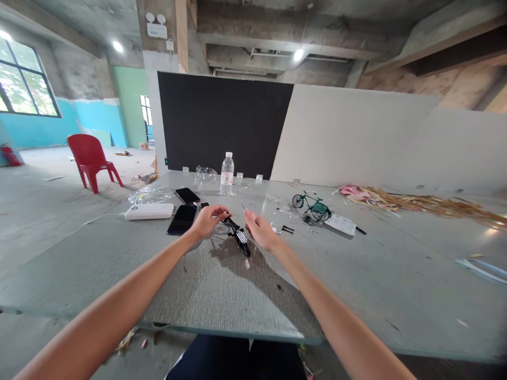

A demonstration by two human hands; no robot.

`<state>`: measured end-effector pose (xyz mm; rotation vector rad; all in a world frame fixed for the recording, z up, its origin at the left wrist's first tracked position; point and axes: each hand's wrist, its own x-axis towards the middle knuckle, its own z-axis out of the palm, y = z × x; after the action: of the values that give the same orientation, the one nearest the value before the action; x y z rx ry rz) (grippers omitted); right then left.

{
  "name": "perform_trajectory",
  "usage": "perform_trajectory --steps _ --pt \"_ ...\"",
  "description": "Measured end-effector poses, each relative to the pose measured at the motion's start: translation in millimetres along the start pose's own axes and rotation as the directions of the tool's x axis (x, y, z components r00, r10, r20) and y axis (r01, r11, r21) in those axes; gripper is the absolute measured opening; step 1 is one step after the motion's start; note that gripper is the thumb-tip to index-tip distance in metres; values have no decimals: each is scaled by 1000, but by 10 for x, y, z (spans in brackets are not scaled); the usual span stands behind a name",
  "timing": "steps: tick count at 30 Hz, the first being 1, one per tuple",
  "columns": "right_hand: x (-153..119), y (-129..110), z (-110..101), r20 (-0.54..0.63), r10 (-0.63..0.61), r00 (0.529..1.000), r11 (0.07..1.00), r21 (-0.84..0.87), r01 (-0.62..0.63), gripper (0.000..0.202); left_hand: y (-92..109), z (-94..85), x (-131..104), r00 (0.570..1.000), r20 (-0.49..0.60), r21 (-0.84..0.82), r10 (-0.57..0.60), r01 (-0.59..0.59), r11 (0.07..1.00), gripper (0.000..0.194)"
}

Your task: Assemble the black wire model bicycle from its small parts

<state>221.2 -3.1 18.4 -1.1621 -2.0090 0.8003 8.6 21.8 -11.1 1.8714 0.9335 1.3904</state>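
A small black model bicycle (238, 237) stands on the table in front of me, with a silver-and-black rack at its near end. My left hand (209, 219) pinches its far end between thumb and fingertips. To its right, my right hand (259, 228) is closed, apart from the model. A thin pale rod (243, 206) sticks out past its fingertips; its kind is too small to tell. Small black parts (288, 229) and silver bits (274, 228) lie just right of that hand. A green model bicycle (312, 206) stands farther right.
On the left are two phones (182, 219), a white power bank (149, 211) and clear plastic wrap (149, 194). A water bottle (227, 174) stands behind, near a black panel (222, 124). A white card (340, 224) and wood strips (428, 203) lie right. The table edge (237, 333) is close.
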Motion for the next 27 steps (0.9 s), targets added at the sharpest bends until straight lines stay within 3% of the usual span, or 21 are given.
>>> perform_trajectory --steps 3,9,15,21,27 --pt "-106 -84 -3 9 -119 993 991 -53 119 43 0 -12 0 1000 -5 13 -17 17 1000 25" --pt "-119 -138 -71 -10 -176 984 982 -66 175 32 -60 -19 25 1000 -12 36 -24 25 999 34" --pt "-92 -119 -82 -100 -202 974 974 -128 188 27 -57 5 13 995 -57 -25 -77 76 997 44" --pt "-62 -46 -110 -124 -203 971 974 -131 187 32 -70 -9 18 997 -36 1 -74 74 997 45" --pt "1 77 -150 -171 -188 967 979 -118 169 31 -100 10 26 996 -13 -127 -87 85 988 48"
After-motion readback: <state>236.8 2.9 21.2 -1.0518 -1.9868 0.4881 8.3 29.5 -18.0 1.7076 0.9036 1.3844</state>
